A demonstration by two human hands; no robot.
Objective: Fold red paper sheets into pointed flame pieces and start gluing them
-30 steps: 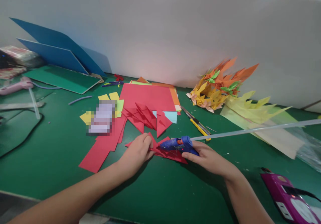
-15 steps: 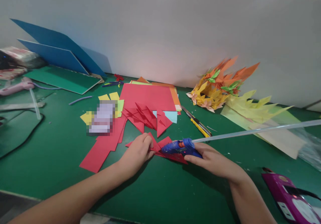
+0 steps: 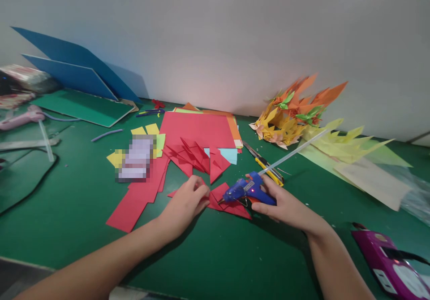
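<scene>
My right hand (image 3: 277, 201) is closed around a blue hot glue gun (image 3: 247, 189), a long clear glue stick (image 3: 295, 151) jutting from its back. The gun's nozzle points down and left at folded red paper (image 3: 231, 203) on the table; whether it touches cannot be told. My left hand (image 3: 193, 196) pinches the left part of that folded paper, its fingertips partly hiding it. Just behind lie several more folded red paper pieces (image 3: 193, 154), and red paper strips (image 3: 134, 206) spread to the left.
A yellow utility knife (image 3: 268, 170) lies beyond the glue gun. Paper crowns (image 3: 285, 120) stand at back right, a magenta device (image 3: 386, 259) at front right. Stacked paper sheets (image 3: 198, 127), a pixelated phone-like object (image 3: 137, 158), a pink glue gun (image 3: 23, 117) and blue boards (image 3: 70, 76) are farther left.
My right hand has turned the glue gun, so its stick now points up and away instead of rightward. The nozzle has shifted slightly right. My left hand stays nearly still.
</scene>
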